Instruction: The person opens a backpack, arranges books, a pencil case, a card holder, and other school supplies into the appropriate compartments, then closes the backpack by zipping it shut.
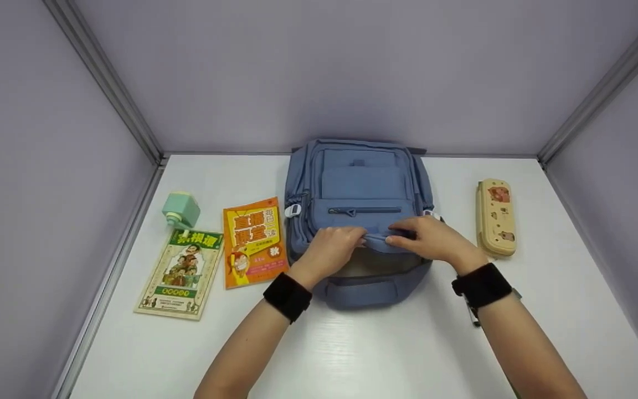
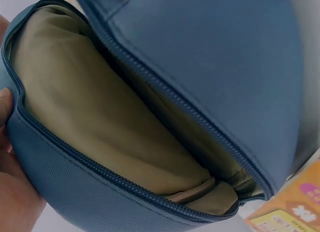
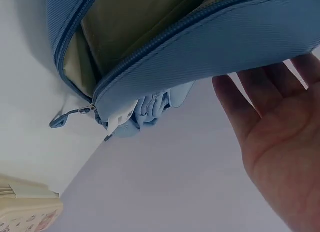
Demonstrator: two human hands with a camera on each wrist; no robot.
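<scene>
Blue backpack (image 1: 360, 194): lay flat on table (image 1: 385, 343), unzipped mouth facing the person. Left hand (image 1: 333, 249) and right hand (image 1: 427, 238) pinched its upper flap edge side by side, equally near.

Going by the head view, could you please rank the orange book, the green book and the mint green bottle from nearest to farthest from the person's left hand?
From the left hand, which holds the backpack's opening edge:
1. Orange book, just left of the backpack.
2. Green book, farther left, toward the near table edge.
3. Mint green bottle, far left, behind the green book.
</scene>
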